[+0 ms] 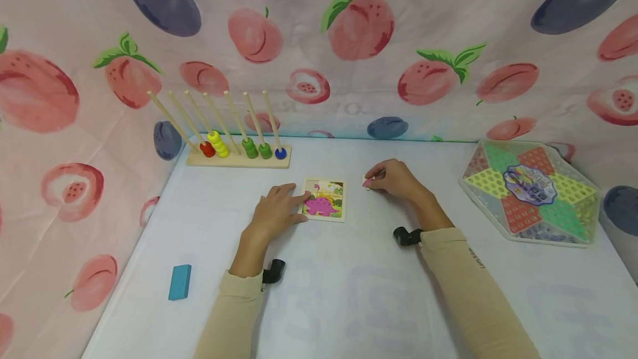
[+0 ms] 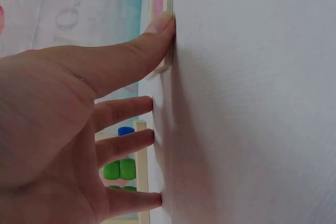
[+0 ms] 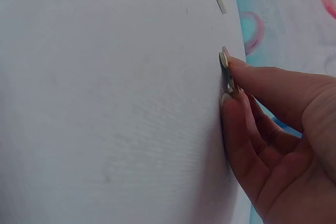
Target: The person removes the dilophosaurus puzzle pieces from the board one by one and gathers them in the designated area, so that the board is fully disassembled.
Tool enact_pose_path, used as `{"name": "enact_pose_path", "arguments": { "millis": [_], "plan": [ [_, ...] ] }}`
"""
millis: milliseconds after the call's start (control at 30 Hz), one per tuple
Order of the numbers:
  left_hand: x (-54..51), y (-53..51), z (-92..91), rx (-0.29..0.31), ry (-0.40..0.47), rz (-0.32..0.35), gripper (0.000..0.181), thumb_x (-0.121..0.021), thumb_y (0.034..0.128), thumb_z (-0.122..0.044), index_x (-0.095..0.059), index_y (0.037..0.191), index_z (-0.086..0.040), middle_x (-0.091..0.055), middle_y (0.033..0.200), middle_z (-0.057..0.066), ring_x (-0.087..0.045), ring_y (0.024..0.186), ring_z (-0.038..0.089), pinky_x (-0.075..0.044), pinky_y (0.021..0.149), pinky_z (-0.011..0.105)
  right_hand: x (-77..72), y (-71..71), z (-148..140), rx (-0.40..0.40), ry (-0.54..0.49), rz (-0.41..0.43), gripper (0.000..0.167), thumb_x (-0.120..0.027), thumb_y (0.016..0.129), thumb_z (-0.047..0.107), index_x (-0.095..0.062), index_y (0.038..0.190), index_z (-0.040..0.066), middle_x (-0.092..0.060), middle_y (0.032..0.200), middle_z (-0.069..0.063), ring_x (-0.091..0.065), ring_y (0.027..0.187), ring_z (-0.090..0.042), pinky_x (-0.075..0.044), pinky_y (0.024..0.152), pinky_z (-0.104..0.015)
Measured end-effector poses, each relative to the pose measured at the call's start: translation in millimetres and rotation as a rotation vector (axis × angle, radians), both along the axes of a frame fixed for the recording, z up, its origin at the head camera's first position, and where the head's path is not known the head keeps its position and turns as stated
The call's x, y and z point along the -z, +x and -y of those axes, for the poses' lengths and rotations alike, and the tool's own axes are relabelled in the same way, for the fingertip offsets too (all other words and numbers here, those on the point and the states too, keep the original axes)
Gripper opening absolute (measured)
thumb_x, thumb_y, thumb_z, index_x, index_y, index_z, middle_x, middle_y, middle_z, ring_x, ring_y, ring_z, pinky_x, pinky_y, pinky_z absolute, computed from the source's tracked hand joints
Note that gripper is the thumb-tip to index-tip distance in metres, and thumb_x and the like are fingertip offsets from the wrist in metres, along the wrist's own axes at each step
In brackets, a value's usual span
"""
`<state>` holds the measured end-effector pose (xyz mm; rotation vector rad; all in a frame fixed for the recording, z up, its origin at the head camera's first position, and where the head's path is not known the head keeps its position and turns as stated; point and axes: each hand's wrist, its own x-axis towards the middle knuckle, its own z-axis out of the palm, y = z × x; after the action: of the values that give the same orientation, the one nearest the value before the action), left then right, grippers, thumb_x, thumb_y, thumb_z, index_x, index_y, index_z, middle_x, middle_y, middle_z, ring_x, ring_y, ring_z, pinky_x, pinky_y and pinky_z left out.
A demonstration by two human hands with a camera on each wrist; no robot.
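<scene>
A small square jigsaw puzzle with a pink dinosaur picture lies in a pale wooden frame mid-table; part of its upper area shows bare backing. My left hand is spread at the frame's left side. Its thumb touches the near edge, the index finger reaches over the left edge, and the other fingertips rest on the table. Right of the puzzle, my right hand pinches a small pink-and-white puzzle piece between thumb and fingers, close to the tabletop. The right wrist view shows this piece nearly edge-on.
A wooden peg counter with coloured beads stands at the back left. A blue block lies at the near left. A hexagonal Chinese checkers box sits on the right. Fruit-patterned cloth hangs behind the white table.
</scene>
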<state>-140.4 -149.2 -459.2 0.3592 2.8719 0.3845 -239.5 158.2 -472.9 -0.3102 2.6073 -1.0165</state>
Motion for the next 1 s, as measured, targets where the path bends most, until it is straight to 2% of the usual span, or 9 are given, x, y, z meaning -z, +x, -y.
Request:
{"name": "enact_pose_path", "arguments": {
  "millis": [700,1000],
  "plan": [
    [3.2,0.6,1.2,-0.007,0.014,-0.019,0.059,-0.074,0.091,-0.041,-0.056,0.147,-0.032,-0.044,0.16,0.012,-0.04,0.148,0.039,-0.038,0.113,0.073,-1.8,3.2,3.6,0.007,0.029,-0.039,0.024,-0.08,0.088,0.016,-0.077,0.108,0.004,-0.068,0.113,-0.017,-0.058,0.097,-0.026,-0.046,0.079,-0.027],
    [2.6,0.6,0.7,-0.015,0.019,-0.015,0.059,-0.075,0.0906,-0.041,-0.057,0.146,-0.032,-0.045,0.16,0.012,-0.041,0.148,0.039,-0.037,0.113,0.074,-2.9,2.6,3.6,-0.002,0.039,-0.008,0.025,-0.078,0.09,0.02,-0.077,0.11,0.004,-0.067,0.111,-0.016,-0.057,0.093,-0.024,-0.046,0.073,-0.025]
  ]
}}
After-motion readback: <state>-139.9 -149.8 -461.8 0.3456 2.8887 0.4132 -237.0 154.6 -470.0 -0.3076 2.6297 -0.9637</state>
